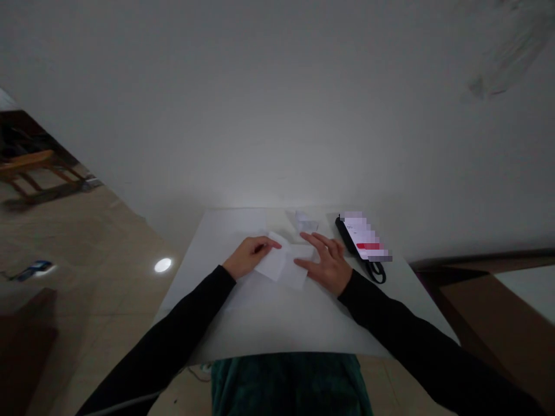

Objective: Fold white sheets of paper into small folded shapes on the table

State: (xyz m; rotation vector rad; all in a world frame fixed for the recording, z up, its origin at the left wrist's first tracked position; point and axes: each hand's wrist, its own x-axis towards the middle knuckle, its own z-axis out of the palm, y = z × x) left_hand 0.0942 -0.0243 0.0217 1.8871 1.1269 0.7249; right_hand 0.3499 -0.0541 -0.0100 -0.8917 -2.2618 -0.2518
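Note:
A white sheet of paper (281,266), partly folded, lies on the white table (269,318). My left hand (249,255) is closed in a pinch on the sheet's left flap, lifting its corner. My right hand (327,261) lies flat with fingers stretched out, pressing the sheet's right side onto the table. Both arms wear black sleeves. A small folded white paper piece (306,222) sits just beyond the sheet, near the wall.
A black device with a strap (362,254) lies at the table's right, a white-and-red card (366,237) on top of it. A white wall rises behind the table. A wooden chair (30,170) stands far left on the tiled floor.

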